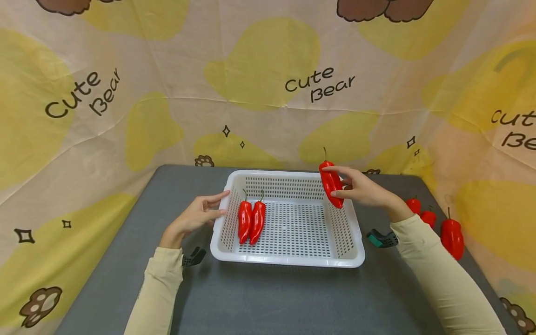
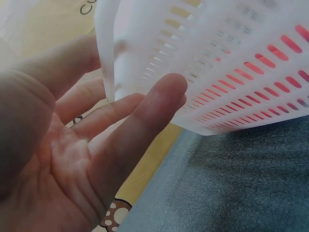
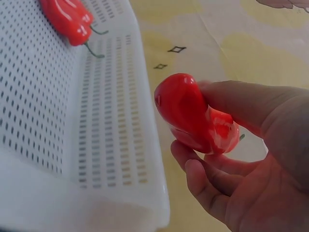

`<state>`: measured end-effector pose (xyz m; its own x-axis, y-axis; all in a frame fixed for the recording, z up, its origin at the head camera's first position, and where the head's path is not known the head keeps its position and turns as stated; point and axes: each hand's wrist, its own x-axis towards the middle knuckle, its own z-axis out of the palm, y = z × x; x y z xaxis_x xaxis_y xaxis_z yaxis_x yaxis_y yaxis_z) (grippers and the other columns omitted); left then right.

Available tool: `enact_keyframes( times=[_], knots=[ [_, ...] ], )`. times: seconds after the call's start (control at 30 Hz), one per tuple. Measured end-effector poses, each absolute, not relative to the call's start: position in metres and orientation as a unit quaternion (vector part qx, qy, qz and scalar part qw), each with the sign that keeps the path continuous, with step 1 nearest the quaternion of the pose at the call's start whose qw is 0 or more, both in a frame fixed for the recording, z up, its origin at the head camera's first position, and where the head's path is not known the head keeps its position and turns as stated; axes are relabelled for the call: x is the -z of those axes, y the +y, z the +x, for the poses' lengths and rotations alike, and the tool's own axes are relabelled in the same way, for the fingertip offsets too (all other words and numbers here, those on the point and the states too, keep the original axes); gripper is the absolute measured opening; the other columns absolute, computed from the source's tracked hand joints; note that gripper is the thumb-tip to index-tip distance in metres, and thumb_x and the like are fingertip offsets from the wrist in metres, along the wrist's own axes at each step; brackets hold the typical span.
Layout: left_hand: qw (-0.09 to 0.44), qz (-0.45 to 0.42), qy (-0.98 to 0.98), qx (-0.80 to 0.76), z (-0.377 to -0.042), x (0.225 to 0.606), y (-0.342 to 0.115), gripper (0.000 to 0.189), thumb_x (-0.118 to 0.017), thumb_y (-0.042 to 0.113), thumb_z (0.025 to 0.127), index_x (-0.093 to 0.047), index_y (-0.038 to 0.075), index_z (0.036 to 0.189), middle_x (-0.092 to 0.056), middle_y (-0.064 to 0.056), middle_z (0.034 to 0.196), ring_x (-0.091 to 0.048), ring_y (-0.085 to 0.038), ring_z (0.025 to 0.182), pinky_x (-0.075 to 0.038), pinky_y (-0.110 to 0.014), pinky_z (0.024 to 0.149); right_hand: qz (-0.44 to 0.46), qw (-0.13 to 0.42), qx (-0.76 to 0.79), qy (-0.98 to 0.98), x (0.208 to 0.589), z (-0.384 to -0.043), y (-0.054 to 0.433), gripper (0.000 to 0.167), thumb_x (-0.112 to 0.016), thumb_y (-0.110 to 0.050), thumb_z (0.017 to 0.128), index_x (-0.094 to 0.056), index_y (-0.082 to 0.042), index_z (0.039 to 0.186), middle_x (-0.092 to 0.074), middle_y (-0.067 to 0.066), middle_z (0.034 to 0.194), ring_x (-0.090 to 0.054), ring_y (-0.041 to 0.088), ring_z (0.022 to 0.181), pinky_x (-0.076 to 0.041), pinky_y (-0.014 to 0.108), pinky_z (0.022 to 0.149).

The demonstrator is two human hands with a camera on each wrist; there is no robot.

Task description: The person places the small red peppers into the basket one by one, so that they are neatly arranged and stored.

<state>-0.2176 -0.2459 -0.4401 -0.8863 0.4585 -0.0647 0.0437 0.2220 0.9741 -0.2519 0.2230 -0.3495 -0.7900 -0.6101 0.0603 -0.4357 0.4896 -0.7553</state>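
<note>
A white plastic basket (image 1: 289, 262) with slotted walls stands on the grey table. Two red peppers (image 1: 245, 221) lie side by side at its left end, green stems toward the back. My left hand (image 1: 194, 215) holds the basket's left rim; from the left wrist view, some fingers (image 2: 157, 104) lie against the outer wall while the rim hides other fingertips. Near the back right corner of the basket, my right hand (image 1: 360, 188) grips another red pepper (image 1: 329, 184) between thumb and fingers, raised at the right wall with its stem up and slightly tilted.
More red peppers (image 1: 452, 238) lie at the table's right edge, partly hidden behind the right forearm. A patterned cloth (image 1: 259, 65) hangs behind and beside the table (image 1: 268, 302). Black wrist camera mounts (image 1: 382, 238) stick out from both wrists.
</note>
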Motion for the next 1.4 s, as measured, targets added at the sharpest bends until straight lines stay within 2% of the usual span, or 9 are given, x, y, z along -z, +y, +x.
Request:
enact_keyframes(
  times=[0.23,0.57,0.9,1.03,1.4],
  knots=[
    [0.169,0.17,0.766,-0.597,-0.218,0.439,-0.248,0.068,-0.067,0.01,0.097,-0.036,0.007,0.157,-0.039,-0.026,0.157,-0.07,-0.031,0.109,-0.064,-0.048,0.078,-0.307,0.124,0.413,0.848,0.355,-0.254,0.206,0.064,-0.07,-0.006,0.093,-0.041,-0.003,0.15,-0.054,0.026,0.135,-0.069,0.029,0.093,-0.064,0.034,0.076],
    [0.168,0.173,0.769,-0.593,-0.22,0.439,-0.251,0.068,-0.067,0.01,0.097,-0.036,0.006,0.157,-0.039,-0.027,0.157,-0.069,-0.035,0.111,-0.064,-0.048,0.078,-0.316,0.148,0.441,0.827,0.356,-0.258,0.18,0.063,-0.071,-0.003,0.091,-0.04,-0.003,0.146,-0.048,0.024,0.14,-0.066,0.035,0.101,-0.064,0.043,0.082],
    [0.169,0.175,0.772,-0.587,-0.22,0.439,-0.249,0.068,-0.067,0.012,0.097,-0.036,0.007,0.157,-0.04,-0.027,0.157,-0.07,-0.036,0.11,-0.064,-0.048,0.078,-0.309,0.174,0.46,0.814,0.365,-0.259,0.155,0.061,-0.071,-0.005,0.092,-0.04,-0.008,0.144,-0.049,0.024,0.135,-0.063,0.036,0.105,-0.063,0.039,0.082],
    [0.17,0.175,0.772,-0.587,-0.22,0.439,-0.248,0.068,-0.067,0.012,0.097,-0.036,0.007,0.157,-0.04,-0.027,0.157,-0.07,-0.035,0.11,-0.063,-0.05,0.079,-0.313,0.182,0.47,0.805,0.369,-0.259,0.145,0.059,-0.069,-0.003,0.093,-0.039,-0.007,0.144,-0.047,0.025,0.135,-0.064,0.036,0.102,-0.063,0.038,0.081],
    [0.173,0.187,0.757,-0.602,-0.22,0.441,-0.247,0.068,-0.066,0.008,0.097,-0.034,0.004,0.157,-0.038,-0.029,0.157,-0.069,-0.034,0.112,-0.063,-0.051,0.079,-0.297,0.211,0.486,0.794,0.377,-0.266,0.122,0.057,-0.069,-0.005,0.093,-0.043,-0.01,0.143,-0.05,0.024,0.137,-0.065,0.038,0.109,-0.063,0.042,0.085]
  ],
)
